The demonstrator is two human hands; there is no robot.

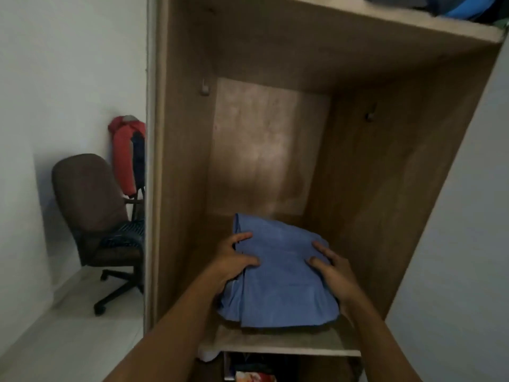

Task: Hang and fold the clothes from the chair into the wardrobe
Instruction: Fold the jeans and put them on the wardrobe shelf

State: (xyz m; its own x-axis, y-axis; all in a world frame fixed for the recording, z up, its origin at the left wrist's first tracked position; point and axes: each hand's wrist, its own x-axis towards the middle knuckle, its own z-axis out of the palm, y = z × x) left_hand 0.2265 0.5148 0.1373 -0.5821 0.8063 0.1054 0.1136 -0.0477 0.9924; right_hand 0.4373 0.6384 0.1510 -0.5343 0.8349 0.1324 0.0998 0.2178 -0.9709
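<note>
One brown swivel chair (88,205) stands at the left by the white wall, well apart from the hands. One dark striped garment (126,234) lies on the right side of its seat. Behind the chair hang two pieces touching each other: a red garment (125,153) and a dark garment (138,158), which is partly hidden by the wardrobe's edge.

The wooden wardrobe (181,161) fills the middle and right, open at the front. Two small pegs show inside, a left peg (204,88) on the left wall and a right peg (370,114) on the right wall.

One folded blue garment (281,274) lies on the middle shelf (275,343), close to the shelf's front edge and about midway between its side edges. Two bare hands are on it. The left hand (234,260) has its grip closed over the garment's left edge, with the fingers curled round the fold and the thumb on top. The right hand (334,271) holds the right edge, its grip bent over the cloth with the thumb pressed on the top face.

Under the shelf's front edge a bit of colourful stuff (254,377) shows, too blurred to name. On the top shelf (385,20), at its right end, lies a pile of clothes (465,8), blue and dark; how many I cannot tell. A pale panel (454,244) runs down the right.
</note>
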